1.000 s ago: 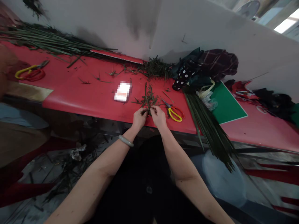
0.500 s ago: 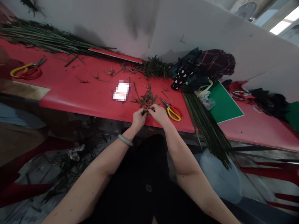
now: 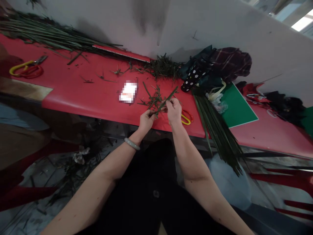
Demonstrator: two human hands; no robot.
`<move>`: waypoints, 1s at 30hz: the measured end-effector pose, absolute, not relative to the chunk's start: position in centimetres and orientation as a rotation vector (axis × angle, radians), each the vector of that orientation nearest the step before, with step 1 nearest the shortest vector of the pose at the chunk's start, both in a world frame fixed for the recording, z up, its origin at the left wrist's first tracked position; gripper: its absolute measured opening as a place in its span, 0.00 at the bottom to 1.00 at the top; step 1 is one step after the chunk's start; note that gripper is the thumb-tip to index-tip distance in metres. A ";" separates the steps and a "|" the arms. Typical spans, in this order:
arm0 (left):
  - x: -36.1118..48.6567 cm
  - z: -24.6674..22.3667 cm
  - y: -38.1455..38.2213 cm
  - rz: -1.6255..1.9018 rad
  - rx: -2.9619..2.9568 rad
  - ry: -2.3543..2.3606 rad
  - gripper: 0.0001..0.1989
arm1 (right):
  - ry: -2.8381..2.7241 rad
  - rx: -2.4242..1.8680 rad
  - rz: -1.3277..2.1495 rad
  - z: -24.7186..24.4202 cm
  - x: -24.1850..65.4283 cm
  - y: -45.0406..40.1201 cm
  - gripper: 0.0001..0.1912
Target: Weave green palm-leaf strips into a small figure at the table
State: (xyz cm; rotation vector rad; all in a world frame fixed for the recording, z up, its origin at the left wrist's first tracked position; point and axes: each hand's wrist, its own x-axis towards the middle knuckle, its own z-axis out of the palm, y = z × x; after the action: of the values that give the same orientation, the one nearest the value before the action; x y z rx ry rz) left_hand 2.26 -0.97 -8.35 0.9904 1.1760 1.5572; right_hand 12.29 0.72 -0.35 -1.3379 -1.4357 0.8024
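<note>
A narrow green leaf strip (image 3: 172,94) stretches between my two hands over the front of the red table. My left hand (image 3: 147,119), below a pale green bangle, is closed on its lower end. Higher up and to the right, my right hand (image 3: 173,110) pinches the same strip, whose tip sticks out past the fingers. Just behind the hands lies a small heap of dark green leaf scraps (image 3: 156,96). Yellow-and-red scissors (image 3: 186,118) lie beside my right hand, which hides their blades.
Long leaf strips (image 3: 217,130) overhang the table edge at right, near a green board (image 3: 241,106). A flowered black pouch (image 3: 192,78) stands behind. Left are a blurred-out bright rectangle (image 3: 128,92), other scissors (image 3: 26,69) and a long leaf bundle (image 3: 49,32). Trimmings (image 3: 163,67) lie along the wall.
My right hand has moved up and to the right, away from my left hand. The leaf strip now shows stretched between them. My left hand has barely moved.
</note>
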 end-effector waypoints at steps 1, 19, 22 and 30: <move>2.2 -8.3 -0.9 1.581 0.955 1.169 0.05 | -1.369 -1.292 0.858 -0.2 12.2 0.8 0.09; 1.4 -7.1 -0.7 1.497 0.701 1.029 0.07 | -1.244 -0.977 0.624 3.4 12.6 -2.0 0.11; 0.8 -7.3 -0.9 1.470 0.715 0.954 0.09 | -1.206 -1.020 0.571 2.7 13.5 -0.9 0.14; 0.4 -7.4 -1.2 1.440 0.758 0.920 0.13 | -1.083 -1.080 0.550 0.3 15.2 0.9 0.18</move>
State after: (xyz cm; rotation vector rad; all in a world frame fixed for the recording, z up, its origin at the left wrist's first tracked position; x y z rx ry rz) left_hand 0.39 -1.20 -7.40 0.7577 0.9204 1.4403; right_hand 15.22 0.93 0.30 -1.0805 -1.0826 0.5504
